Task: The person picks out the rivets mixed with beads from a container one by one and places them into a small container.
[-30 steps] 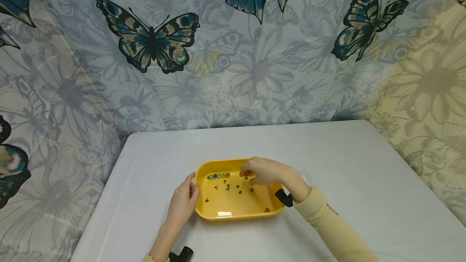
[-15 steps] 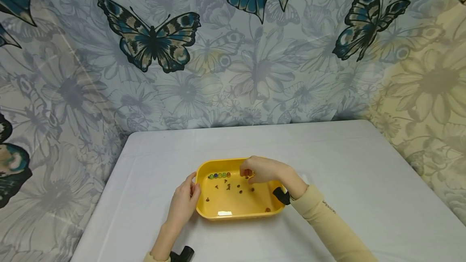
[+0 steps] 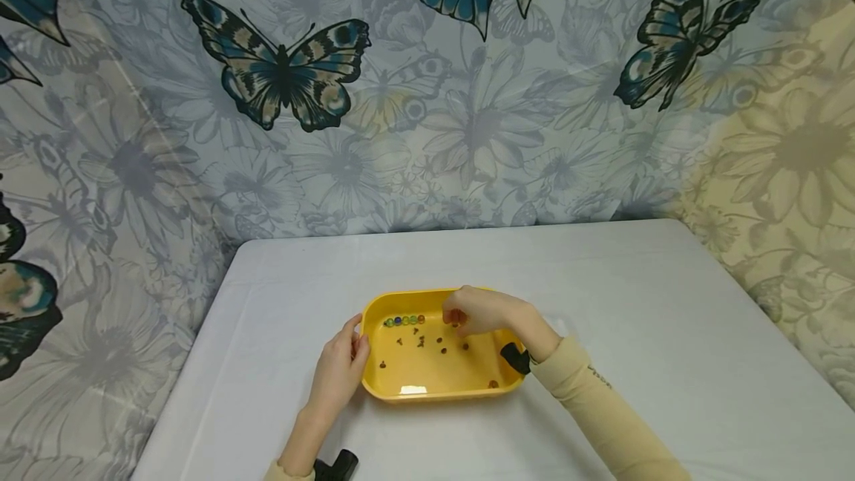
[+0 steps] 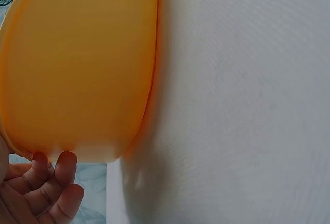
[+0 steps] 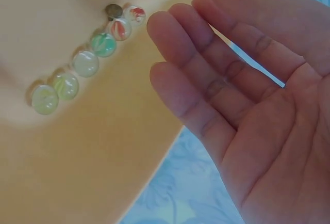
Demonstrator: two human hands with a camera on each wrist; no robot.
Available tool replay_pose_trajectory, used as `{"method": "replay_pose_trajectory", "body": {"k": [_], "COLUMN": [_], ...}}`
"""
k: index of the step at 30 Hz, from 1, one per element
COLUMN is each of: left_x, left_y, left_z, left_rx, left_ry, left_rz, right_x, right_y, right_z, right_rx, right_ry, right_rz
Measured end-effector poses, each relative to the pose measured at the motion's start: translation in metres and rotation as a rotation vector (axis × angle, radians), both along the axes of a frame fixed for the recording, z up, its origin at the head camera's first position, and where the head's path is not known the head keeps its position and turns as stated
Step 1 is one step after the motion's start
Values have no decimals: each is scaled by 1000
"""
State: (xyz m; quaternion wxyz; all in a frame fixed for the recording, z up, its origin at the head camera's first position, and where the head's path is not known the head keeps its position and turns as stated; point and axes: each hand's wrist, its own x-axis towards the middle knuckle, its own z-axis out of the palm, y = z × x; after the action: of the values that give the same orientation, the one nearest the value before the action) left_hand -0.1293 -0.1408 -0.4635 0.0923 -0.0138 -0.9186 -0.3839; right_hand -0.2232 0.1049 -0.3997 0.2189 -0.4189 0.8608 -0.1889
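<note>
A shallow yellow tray rests on the white table. My left hand grips its left rim; the left wrist view shows several curled fingers at the tray's edge. My right hand hovers over the far right part, fingers bent down toward a row of glass marbles, with thumb and fingers apart. The other end of the row shows as colored marbles along the far side. Small dark brown pieces lie scattered on the tray's floor. The right thumb's tip is out of the right wrist view.
A white cloth covers the table. Behind it hangs a fabric backdrop printed with butterflies and flowers. A brownish orange piece lies in the tray's near right corner. Black wrist straps show at both wrists.
My right hand stays over the same spot, its forearm drawn slightly left and its thumb and fingers shifting a little. The left hand keeps its grip on the tray.
</note>
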Motion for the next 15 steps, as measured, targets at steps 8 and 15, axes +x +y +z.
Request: {"method": "replay_pose_trajectory", "body": {"k": [8,15], "left_x": [0,-1], "left_y": [0,0], "left_z": [-1,-1], "left_rx": [-4,-4], "left_ry": [10,14], "left_rz": [-3,-5], "right_x": [-2,-2], "right_y": [2,-1], "right_z": [-5,-7], "right_rx": [-1,18], "right_ry": [0,-13], "right_rz": [-9,-31]}}
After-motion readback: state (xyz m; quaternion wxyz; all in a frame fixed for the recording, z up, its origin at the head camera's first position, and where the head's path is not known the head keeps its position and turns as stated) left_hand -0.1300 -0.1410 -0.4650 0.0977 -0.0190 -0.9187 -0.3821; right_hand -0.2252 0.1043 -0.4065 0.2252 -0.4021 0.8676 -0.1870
